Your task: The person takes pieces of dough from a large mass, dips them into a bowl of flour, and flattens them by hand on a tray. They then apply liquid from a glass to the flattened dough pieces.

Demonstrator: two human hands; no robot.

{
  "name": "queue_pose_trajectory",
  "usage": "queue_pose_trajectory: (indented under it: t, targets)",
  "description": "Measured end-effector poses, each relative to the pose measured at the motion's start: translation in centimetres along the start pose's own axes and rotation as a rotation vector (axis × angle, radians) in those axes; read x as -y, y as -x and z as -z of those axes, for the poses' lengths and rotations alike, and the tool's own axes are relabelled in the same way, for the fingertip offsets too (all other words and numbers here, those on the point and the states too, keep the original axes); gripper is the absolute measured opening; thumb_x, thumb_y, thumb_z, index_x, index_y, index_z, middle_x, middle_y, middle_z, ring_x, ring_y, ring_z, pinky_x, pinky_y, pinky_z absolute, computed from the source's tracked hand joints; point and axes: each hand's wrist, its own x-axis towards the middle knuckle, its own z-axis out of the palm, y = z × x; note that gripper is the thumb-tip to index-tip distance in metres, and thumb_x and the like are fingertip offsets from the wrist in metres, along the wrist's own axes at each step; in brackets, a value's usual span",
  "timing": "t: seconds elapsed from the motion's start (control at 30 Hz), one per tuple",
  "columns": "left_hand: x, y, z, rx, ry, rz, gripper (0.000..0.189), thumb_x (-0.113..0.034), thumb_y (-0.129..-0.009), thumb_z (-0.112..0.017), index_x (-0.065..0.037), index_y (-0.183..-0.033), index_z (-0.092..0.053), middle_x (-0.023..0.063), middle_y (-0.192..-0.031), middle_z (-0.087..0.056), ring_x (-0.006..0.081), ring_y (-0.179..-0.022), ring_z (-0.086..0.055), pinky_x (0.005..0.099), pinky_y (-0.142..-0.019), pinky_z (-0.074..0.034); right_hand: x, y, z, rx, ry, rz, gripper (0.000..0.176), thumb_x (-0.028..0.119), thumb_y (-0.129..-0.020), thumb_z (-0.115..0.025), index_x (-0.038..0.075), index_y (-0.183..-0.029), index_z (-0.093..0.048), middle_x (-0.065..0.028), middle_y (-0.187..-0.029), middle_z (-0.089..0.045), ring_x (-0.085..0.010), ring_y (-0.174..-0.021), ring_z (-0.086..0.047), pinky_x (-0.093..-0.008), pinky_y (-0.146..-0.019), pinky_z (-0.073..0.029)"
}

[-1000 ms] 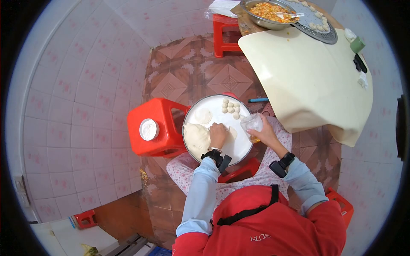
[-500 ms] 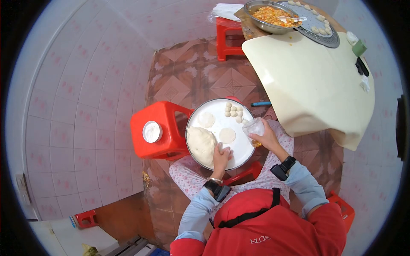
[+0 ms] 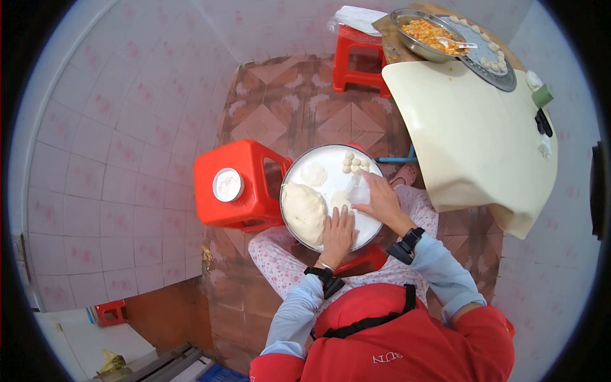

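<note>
A round white tray [image 3: 363,223] rests at my lap. On its left lies a large lump of dough [image 3: 303,213], with a flat dough round [image 3: 313,174] above it and several small dough balls [image 3: 354,164] at the upper right. My right hand [image 3: 382,202] is closed around a clear container [image 3: 359,191], over the right part of another flat round [image 3: 340,200]. My left hand [image 3: 339,237] lies with fingers stretched out beside the large lump, its fingertips at the lower edge of that round.
Left of the tray, a red stool [image 3: 210,184] bears a bowl of white powder [image 3: 228,184]. At the upper right, a table with a cream cover [image 3: 471,134] holds a metal bowl of filling [image 3: 433,38] and a perforated tray [image 3: 484,71] with small pieces.
My right hand has brought the clear container leftward from the tray's right edge to the middle dough round. My left hand has flattened, its fingers extended. The view has shifted slightly.
</note>
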Motion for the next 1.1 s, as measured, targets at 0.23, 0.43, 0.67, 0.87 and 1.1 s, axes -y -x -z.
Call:
queue_pose_trajectory:
  t: [0.23, 0.43, 0.67, 0.87, 1.1]
  targets:
    - [0.1, 0.2, -0.6, 0.07, 0.03, 0.026, 0.057, -0.037, -0.087, -0.061, -0.003, -0.131, -0.052, 0.0196, -0.134, -0.049, 0.0387, -0.13, -0.04, 0.0514, -0.103, -0.034, 3.2, -1.8, -1.9, 0.203, 0.297, 0.096, 0.093, 0.042, -0.065, -0.079, 0.009, -0.141, -0.038, -0.0168, -0.121, -0.052, -0.0326, -0.105, -0.054, -0.0469, -0.083, -0.048]
    - [0.1, 0.3, -0.4, -0.024, 0.025, 0.013, 0.056, -0.037, -0.087, -0.061, -0.004, -0.131, -0.052, 0.02, -0.137, -0.046, 0.0385, -0.131, -0.038, 0.0515, -0.104, -0.034, 2.6, -3.7, -2.2, 0.242, 0.095, -0.228, 0.097, 0.049, -0.067, -0.079, 0.003, -0.141, -0.036, -0.0238, -0.121, -0.054, -0.0391, -0.109, -0.056, -0.0474, -0.088, -0.048]
    - [1.0, 0.6, 0.1, -0.001, 0.178, -0.002, 0.051, -0.027, -0.086, -0.063, -0.003, -0.13, -0.051, 0.0198, -0.14, -0.042, 0.0378, -0.133, -0.037, 0.051, -0.105, -0.034, -2.0, -0.1, 0.5, 0.042, -0.236, -0.321, 0.099, 0.044, -0.067, -0.081, -0.005, -0.139, -0.035, -0.0287, -0.134, -0.048, -0.0414, -0.123, -0.048, -0.0443, -0.102, -0.041]
    - [2.3, -1.1, -0.1, -0.043, 0.259, -0.026, 0.038, -0.015, -0.088, -0.057, 0.001, -0.122, -0.052, 0.0213, -0.133, -0.048, 0.0373, -0.124, -0.046, 0.0461, -0.099, -0.041, -1.2, 2.0, 3.3, 0.084, -0.251, -0.394, 0.098, 0.042, -0.067, -0.082, -0.004, -0.139, -0.035, -0.0286, -0.135, -0.047, -0.0386, -0.124, -0.049, -0.0425, -0.102, -0.04]
    - [3.8, -7.7, 2.0, -0.075, 0.247, 0.207, 0.018, 0.001, -0.082, -0.051, 0.003, -0.1, -0.054, 0.0197, -0.103, -0.058, 0.0345, -0.101, -0.057, 0.0419, -0.08, -0.052, -1.5, 3.4, 2.4, 0.04, -0.348, -0.406, 0.098, 0.039, -0.067, -0.083, -0.004, -0.14, -0.033, -0.0278, -0.133, -0.047, -0.0391, -0.124, -0.048, -0.0427, -0.103, -0.04]
